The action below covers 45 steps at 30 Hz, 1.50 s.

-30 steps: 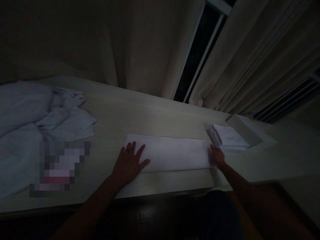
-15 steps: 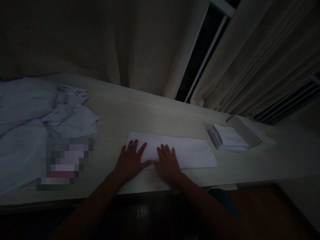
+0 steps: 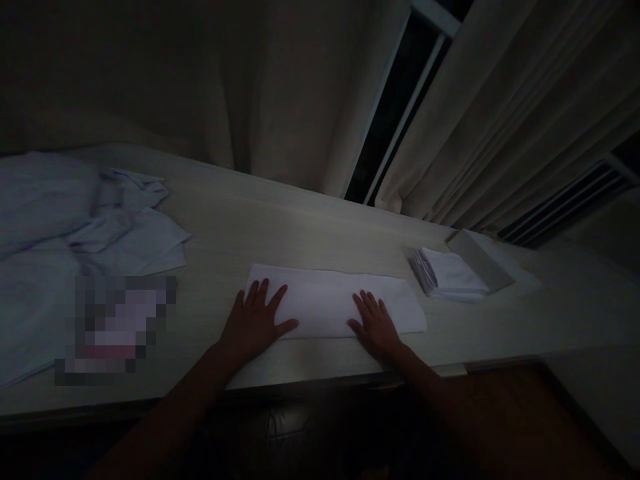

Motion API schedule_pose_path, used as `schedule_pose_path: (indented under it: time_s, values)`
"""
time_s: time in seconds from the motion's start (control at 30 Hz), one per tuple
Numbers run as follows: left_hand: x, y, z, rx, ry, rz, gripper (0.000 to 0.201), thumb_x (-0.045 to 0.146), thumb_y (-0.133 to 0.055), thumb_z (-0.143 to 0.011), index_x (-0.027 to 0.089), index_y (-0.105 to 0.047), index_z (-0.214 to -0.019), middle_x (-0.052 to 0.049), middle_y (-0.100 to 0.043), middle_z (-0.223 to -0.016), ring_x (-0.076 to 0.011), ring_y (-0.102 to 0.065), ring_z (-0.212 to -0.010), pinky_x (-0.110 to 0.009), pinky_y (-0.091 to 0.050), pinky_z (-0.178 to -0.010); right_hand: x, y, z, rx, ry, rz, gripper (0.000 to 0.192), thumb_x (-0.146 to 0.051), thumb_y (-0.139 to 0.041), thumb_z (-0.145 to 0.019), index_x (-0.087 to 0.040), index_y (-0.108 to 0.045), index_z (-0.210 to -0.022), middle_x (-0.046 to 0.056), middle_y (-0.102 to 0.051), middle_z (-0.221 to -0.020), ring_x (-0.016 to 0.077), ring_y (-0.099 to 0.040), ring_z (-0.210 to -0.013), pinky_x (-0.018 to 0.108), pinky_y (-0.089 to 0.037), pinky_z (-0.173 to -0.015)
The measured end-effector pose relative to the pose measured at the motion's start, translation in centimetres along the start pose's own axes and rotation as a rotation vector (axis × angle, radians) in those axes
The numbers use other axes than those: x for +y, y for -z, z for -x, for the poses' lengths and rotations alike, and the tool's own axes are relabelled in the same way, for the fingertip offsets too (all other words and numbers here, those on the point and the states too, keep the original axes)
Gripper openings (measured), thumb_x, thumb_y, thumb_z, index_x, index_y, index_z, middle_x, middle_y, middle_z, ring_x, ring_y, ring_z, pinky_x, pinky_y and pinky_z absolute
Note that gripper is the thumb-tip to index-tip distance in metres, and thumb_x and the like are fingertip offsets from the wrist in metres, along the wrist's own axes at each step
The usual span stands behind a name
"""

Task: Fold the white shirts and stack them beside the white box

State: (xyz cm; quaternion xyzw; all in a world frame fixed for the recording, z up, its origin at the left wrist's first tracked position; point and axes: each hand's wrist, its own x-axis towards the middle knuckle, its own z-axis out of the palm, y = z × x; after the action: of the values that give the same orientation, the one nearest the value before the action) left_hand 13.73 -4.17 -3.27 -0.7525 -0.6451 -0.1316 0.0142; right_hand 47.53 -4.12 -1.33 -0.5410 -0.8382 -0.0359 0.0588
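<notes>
A white cloth (image 3: 320,303), folded into a long flat strip, lies across the pale tabletop in front of me. My left hand (image 3: 255,323) rests on its left end with the fingers spread and the thumb pointing right. Flat on the cloth right of its middle is my right hand (image 3: 375,325), fingers stretched out. Neither hand grips anything. Parts of the cloth's near edge are covered by my hands.
A stack of folded white cloths (image 3: 450,273) sits to the right, beside a grey flat board or box (image 3: 483,260). Rumpled white cloths (image 3: 45,207) are heaped at the left, near a pixelated item (image 3: 120,323). Curtains (image 3: 295,93) hang behind the table (image 3: 220,233).
My right hand has slid rightward along the cloth, away from my left hand. The left hand stays at the cloth's left end. The whole view has shifted slightly.
</notes>
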Motion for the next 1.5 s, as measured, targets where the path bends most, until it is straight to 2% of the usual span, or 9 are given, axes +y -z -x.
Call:
schedule_pose_path:
  time_s: [0.3, 0.47, 0.57, 0.87, 1.0, 1.1, 1.2, 1.33, 1.5]
  values:
    - [-0.1, -0.2, 0.0, 0.007, -0.010, -0.012, 0.094, 0.083, -0.036, -0.077, 0.027, -0.029, -0.152, -0.014, -0.025, -0.160, -0.0398, -0.015, -0.147, -0.059, -0.010, -0.116, 6.4, -0.2, 2.2, -0.010, -0.056, 0.002, 0.066, -0.061, -0.028, -0.099, -0.028, -0.019, -0.156, 0.004, -0.017, -0.162, 0.0255, -0.010, -0.149, 0.052, -0.016, -0.119]
    - [-0.2, -0.2, -0.1, -0.008, -0.017, -0.023, 0.094, 0.084, -0.032, -0.077, 0.027, -0.028, -0.152, -0.015, -0.024, -0.160, -0.0390, -0.016, -0.148, -0.059, -0.012, -0.115, 10.4, -1.4, 3.1, 0.003, -0.147, -0.036, 0.070, -0.062, -0.027, -0.098, -0.022, -0.020, -0.156, 0.007, -0.020, -0.161, 0.0241, -0.011, -0.149, 0.049, -0.018, -0.119]
    - [-0.1, -0.2, -0.2, -0.007, -0.013, -0.035, 0.094, 0.084, -0.032, -0.077, 0.028, -0.028, -0.152, -0.015, -0.024, -0.160, -0.0382, -0.016, -0.148, -0.059, -0.012, -0.115, 11.9, -2.2, 3.4, 0.020, -0.214, -0.067, 0.071, -0.063, -0.026, -0.098, -0.021, -0.021, -0.156, 0.008, -0.023, -0.160, 0.0237, -0.015, -0.149, 0.049, -0.021, -0.119]
    - [0.6, 0.6, -0.1, 0.052, -0.014, -0.066, 0.089, 0.080, -0.035, -0.080, 0.025, -0.036, -0.150, -0.017, -0.027, -0.159, -0.0409, -0.016, -0.147, -0.061, -0.006, -0.116, 11.6, -2.9, 3.3, 0.084, -0.252, -0.039, 0.070, -0.063, -0.028, -0.098, -0.021, -0.026, -0.154, 0.007, -0.026, -0.160, 0.0239, -0.018, -0.148, 0.048, -0.022, -0.119]
    - [3.6, 1.8, -0.2, 0.097, -0.094, -0.062, 0.078, 0.070, -0.038, -0.086, 0.021, -0.040, -0.147, -0.013, -0.027, -0.159, -0.0351, -0.012, -0.149, -0.056, -0.001, -0.119, 11.5, -2.8, 3.3, 0.085, -0.254, -0.020, 0.071, -0.063, -0.028, -0.098, -0.018, -0.030, -0.152, 0.009, -0.029, -0.159, 0.0244, -0.020, -0.148, 0.048, -0.022, -0.119]
    - [6.5, 2.1, -0.5, 0.069, -0.242, 0.013, 0.069, 0.067, -0.037, -0.089, 0.030, -0.038, -0.148, -0.006, -0.026, -0.161, -0.0291, -0.013, -0.150, -0.053, -0.002, -0.121, 11.4, -2.8, 3.3, 0.091, -0.250, -0.020, 0.070, -0.062, -0.027, -0.098, -0.018, -0.031, -0.152, 0.009, -0.030, -0.158, 0.0245, -0.021, -0.147, 0.047, -0.021, -0.119]
    - [8.2, 1.5, -1.4, 0.022, -0.275, 0.080, 0.068, 0.070, -0.037, -0.088, 0.037, -0.036, -0.147, -0.002, -0.025, -0.161, -0.0299, -0.014, -0.149, -0.055, -0.003, -0.120, 11.3, -2.6, 3.3, 0.091, -0.247, -0.028, 0.069, -0.061, -0.026, -0.098, -0.019, -0.030, -0.153, 0.008, -0.031, -0.158, 0.0248, -0.020, -0.148, 0.048, -0.021, -0.119]
    - [8.0, 0.2, -2.9, -0.059, -0.220, 0.109, 0.069, 0.071, -0.034, -0.088, 0.037, -0.037, -0.147, -0.003, -0.028, -0.160, -0.0331, -0.017, -0.148, -0.057, -0.006, -0.118, 11.0, -2.3, 3.3, 0.077, -0.263, -0.042, 0.071, -0.063, -0.026, -0.098, -0.019, -0.029, -0.153, 0.009, -0.029, -0.158, 0.0253, -0.019, -0.148, 0.049, -0.020, -0.119]
    - [5.4, 0.1, -3.7, -0.051, -0.173, 0.036, 0.068, 0.069, -0.030, -0.090, 0.036, -0.035, -0.149, -0.003, -0.029, -0.160, -0.0323, -0.019, -0.148, -0.053, -0.008, -0.118, 11.0, -2.1, 3.3, 0.082, -0.261, -0.069, 0.071, -0.063, -0.025, -0.098, -0.020, -0.027, -0.154, 0.008, -0.029, -0.159, 0.0256, -0.018, -0.148, 0.050, -0.019, -0.118]
